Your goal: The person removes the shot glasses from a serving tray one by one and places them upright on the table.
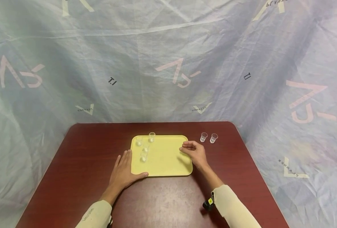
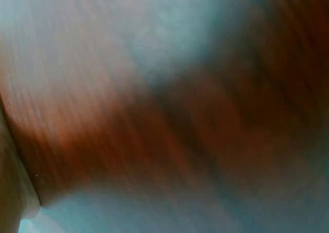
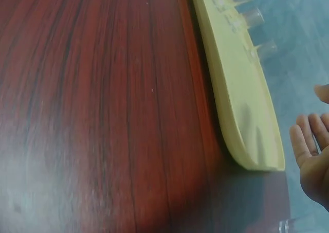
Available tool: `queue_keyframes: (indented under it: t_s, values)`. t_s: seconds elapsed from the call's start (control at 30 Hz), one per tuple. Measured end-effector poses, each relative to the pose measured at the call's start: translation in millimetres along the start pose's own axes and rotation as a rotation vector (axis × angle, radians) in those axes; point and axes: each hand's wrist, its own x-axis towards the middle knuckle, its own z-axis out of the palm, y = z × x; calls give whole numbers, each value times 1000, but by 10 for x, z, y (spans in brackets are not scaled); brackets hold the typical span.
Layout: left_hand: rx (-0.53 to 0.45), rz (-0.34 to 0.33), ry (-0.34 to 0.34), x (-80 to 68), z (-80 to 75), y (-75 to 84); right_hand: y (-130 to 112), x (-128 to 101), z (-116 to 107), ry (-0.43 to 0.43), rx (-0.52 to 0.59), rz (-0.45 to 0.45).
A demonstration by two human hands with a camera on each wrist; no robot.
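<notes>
As left hand [image 1: 124, 171], fingers straight, touches yellow tray [image 1: 168, 161] at eight o'clock, right hand [image 1: 195, 153], fingers loosely bent, hovers at three.

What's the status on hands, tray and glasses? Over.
Left hand at left edge of yellow tray; right hand empty over right edge. Four clear shot glasses aboard, two more on table. Nothing visibly in the way.

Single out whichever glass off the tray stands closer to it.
The left glass of the pair on the table to the right of the yellow tray, in the head view; the right glass stands farther away.
</notes>
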Motion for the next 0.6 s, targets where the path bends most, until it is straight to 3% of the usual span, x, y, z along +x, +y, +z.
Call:
queue_keyframes:
  t_s: [0.6]
  values:
    - [10, -8, -6, 4, -15, 12, -9, -43, 359, -113, -67, -21]
